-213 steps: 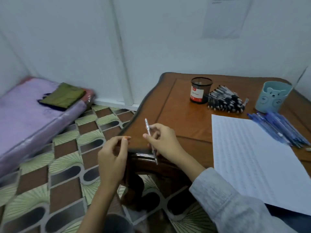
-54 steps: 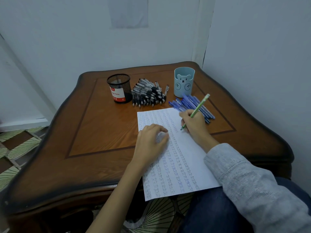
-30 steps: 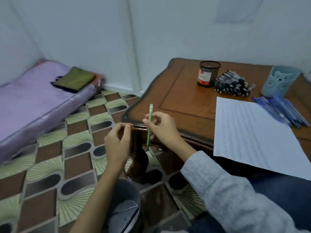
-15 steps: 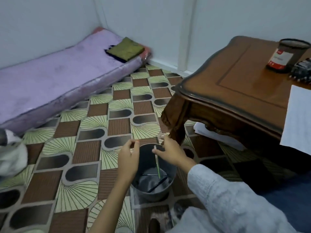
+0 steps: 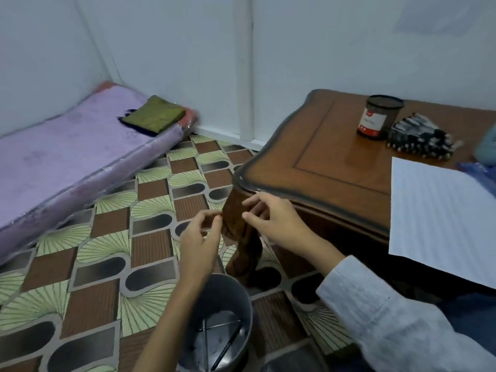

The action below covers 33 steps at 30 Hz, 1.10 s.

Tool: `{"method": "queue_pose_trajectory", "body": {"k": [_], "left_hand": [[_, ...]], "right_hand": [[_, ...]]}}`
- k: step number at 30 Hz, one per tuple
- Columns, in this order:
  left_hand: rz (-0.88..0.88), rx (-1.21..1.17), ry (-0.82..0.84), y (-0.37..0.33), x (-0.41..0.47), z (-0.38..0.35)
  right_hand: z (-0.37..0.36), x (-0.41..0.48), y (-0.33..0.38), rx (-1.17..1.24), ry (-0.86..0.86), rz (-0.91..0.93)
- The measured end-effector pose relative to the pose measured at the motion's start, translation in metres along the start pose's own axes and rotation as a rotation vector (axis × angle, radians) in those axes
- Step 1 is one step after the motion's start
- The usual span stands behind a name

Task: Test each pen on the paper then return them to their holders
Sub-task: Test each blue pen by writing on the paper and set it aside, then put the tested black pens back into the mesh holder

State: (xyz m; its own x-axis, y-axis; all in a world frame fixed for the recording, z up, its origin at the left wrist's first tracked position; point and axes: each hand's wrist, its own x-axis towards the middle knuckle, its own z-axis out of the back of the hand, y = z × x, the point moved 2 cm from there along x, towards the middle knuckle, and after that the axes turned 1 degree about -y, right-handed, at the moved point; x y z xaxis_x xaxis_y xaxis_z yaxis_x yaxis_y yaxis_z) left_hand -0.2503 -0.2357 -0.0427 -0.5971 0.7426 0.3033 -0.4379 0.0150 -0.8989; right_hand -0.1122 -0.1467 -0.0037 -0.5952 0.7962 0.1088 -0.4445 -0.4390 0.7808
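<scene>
Pens (image 5: 421, 142), dark and heaped too thick to count, lie near the table's (image 5: 335, 167) far edge beside one black mesh holder (image 5: 379, 118). The blue pens (image 5: 480, 170) and a pale blue holder (image 5: 488, 149) are cut off at its right edge, past the single lined paper (image 5: 440, 216). Two thin pens (image 5: 226, 347) lie in the grey bin (image 5: 228, 299) on the floor below the hands: the right hand (image 5: 273, 221) is loosely spread and empty, and the left hand (image 5: 200, 245) has thumb and forefinger meeting, on what I cannot tell.

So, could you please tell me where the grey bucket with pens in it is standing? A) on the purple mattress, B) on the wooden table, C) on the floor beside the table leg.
C: the grey bucket stands on the tiled floor, right beside the table leg.
</scene>
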Motion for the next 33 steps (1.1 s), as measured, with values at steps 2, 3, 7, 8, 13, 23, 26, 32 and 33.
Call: {"method": "queue_pose_trajectory", "body": {"k": [2, 3, 7, 8, 13, 23, 26, 32, 33], "left_hand": [[-0.027, -0.057, 0.036, -0.024, 0.015, -0.017], [-0.048, -0.066, 0.061, -0.035, 0.022, -0.027], [-0.131, -0.117, 0.189, -0.074, 0.042, -0.078], [-0.148, -0.136, 0.233, -0.083, 0.044, -0.092], [-0.256, -0.135, 0.455, -0.122, 0.048, -0.168], [-0.501, 0.114, 0.815, -0.148, 0.032, -0.3], [-0.577, 0.271, 0.893, -0.148, 0.031, -0.322], [-0.604, 0.402, 0.972, -0.141, 0.04, -0.341], [-0.609, 0.407, 0.974, -0.141, 0.042, -0.343]], "right_hand": [[0.037, -0.001, 0.004, 0.046, -0.071, 0.008], [0.055, -0.001, 0.003, 0.064, -0.099, 0.007], [0.121, -0.006, -0.013, 0.096, -0.215, -0.057], [0.136, -0.008, -0.02, 0.097, -0.246, -0.082], [0.198, -0.02, -0.062, 0.075, -0.368, -0.241], [0.269, -0.067, -0.168, -0.125, -0.561, -0.412], [0.271, -0.075, -0.194, -0.195, -0.503, -0.435], [0.262, -0.075, -0.219, -0.398, -0.432, -0.379], [0.261, -0.074, -0.221, -0.432, -0.428, -0.373]]}}
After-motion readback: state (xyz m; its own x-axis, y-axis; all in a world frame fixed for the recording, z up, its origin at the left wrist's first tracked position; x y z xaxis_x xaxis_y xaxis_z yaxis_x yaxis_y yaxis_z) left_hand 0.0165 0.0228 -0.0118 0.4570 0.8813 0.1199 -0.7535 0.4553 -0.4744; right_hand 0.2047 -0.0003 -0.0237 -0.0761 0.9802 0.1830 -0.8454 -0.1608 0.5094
